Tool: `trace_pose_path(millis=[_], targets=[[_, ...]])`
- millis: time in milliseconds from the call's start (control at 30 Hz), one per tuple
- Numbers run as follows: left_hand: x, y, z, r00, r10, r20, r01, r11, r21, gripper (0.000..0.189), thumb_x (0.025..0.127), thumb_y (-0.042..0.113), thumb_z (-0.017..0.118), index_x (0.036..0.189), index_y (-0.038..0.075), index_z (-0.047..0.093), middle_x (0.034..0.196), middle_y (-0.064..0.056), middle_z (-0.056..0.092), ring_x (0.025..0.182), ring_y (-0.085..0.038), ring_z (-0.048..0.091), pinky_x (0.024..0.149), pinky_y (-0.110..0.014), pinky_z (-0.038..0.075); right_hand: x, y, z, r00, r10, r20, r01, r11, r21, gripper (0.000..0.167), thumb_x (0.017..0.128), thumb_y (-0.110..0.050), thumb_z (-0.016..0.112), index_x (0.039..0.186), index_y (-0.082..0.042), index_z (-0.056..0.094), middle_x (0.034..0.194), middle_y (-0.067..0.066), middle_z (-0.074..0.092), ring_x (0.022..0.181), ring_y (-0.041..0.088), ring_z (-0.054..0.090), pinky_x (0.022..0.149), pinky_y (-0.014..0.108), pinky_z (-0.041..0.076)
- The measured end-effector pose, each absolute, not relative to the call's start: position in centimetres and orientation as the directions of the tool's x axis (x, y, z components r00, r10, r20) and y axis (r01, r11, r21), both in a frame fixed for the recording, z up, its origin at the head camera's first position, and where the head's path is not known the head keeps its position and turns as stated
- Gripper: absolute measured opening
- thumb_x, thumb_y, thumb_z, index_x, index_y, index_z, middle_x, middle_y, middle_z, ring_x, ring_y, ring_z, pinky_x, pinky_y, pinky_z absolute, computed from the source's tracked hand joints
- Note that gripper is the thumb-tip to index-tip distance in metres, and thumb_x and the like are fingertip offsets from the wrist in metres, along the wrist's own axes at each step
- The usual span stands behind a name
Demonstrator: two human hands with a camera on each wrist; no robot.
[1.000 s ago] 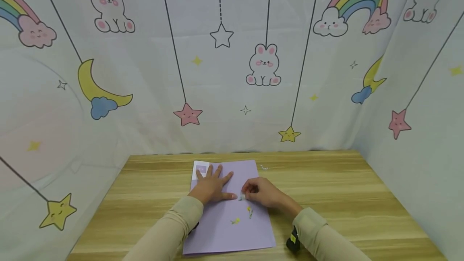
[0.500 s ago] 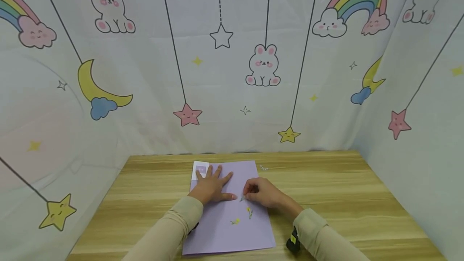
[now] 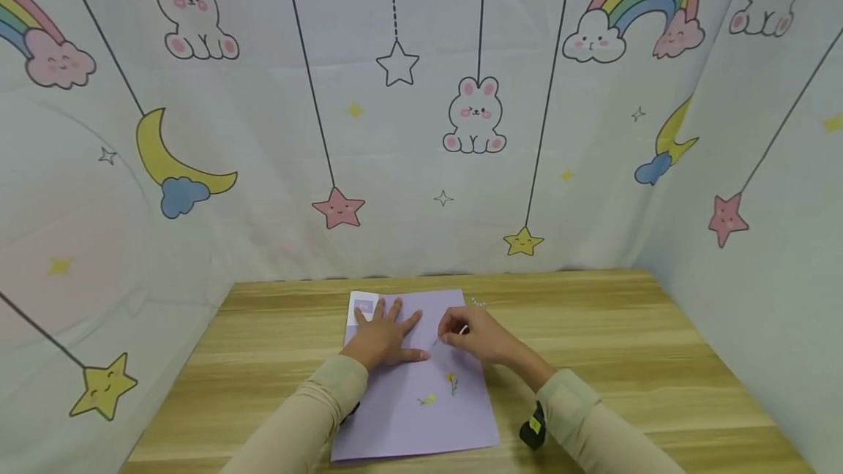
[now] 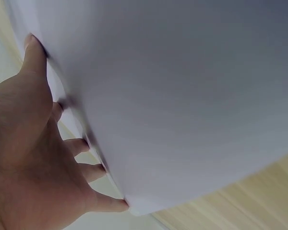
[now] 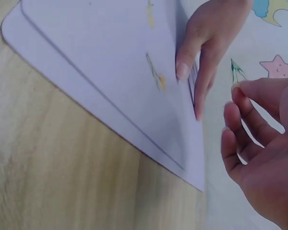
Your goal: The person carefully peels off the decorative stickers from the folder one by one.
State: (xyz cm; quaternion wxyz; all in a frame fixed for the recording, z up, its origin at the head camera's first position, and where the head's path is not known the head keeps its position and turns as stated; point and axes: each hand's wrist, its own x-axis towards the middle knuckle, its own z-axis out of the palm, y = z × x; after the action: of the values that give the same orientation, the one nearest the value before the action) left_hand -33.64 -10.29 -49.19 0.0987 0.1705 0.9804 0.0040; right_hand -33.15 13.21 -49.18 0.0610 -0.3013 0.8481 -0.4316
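A lilac folder-like sheet (image 3: 408, 430) lies on the wooden table. My left hand (image 3: 385, 335) rests flat on its upper part, fingers spread. In the right wrist view, my right hand (image 5: 264, 129) pinches a small flower sticker (image 5: 234, 69) between thumb and forefinger; its green stem and leaves stick out, and the rest is hidden by the fingertips. Seen from the head, the right hand (image 3: 477, 335) is just above the sheet, right of the left thumb. Lower on the sheet are two yellow flower stickers, one upright (image 3: 452, 384) and one lying slanted (image 3: 427, 400).
A white label with a purple square (image 3: 363, 306) is at the sheet's top left corner. Beyond its top right edge lies a small strip of pale dots (image 3: 478, 301). A black wrist device (image 3: 533, 426) sits by the right sleeve. A patterned curtain (image 3: 408, 240) borders the table.
My right hand has lifted a little up and away from the sheet, taking the small flower sticker with it. The left hand stays in place.
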Motion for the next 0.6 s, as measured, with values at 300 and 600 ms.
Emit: trace_pose_path(millis=[300, 600], targets=[[-33.7, -10.4, -49.1, -0.923, 0.334, -0.192, 0.332, 0.942, 0.042, 0.091, 0.091, 0.079, 0.059, 0.166, 0.03, 0.04, 0.173, -0.017, 0.028, 0.158, -0.05, 0.019, 0.114, -0.083, 0.015, -32.9, 13.1, -48.3, -0.849, -0.478, 0.227, -0.472, 0.489, -0.733, 0.005, 0.101, -0.013, 0.072, 0.099, -0.014, 0.076, 0.092, -0.009, 0.07, 0.089, 0.012, 0.064, 0.079, 0.03, 0.055], [-33.9, -10.5, -49.6, -0.92, 0.343, -0.188, 0.338, 0.939, 0.057, 0.092, 0.091, 0.079, 0.06, 0.166, 0.03, 0.039, 0.173, -0.017, 0.027, 0.158, -0.05, 0.018, 0.115, -0.083, 0.014, -33.3, 14.2, -48.4, -0.886, -0.402, 0.231, -0.422, 0.494, -0.76, 0.004, 0.101, -0.012, 0.073, 0.1, -0.012, 0.077, 0.094, -0.007, 0.071, 0.089, 0.012, 0.066, 0.079, 0.031, 0.055]])
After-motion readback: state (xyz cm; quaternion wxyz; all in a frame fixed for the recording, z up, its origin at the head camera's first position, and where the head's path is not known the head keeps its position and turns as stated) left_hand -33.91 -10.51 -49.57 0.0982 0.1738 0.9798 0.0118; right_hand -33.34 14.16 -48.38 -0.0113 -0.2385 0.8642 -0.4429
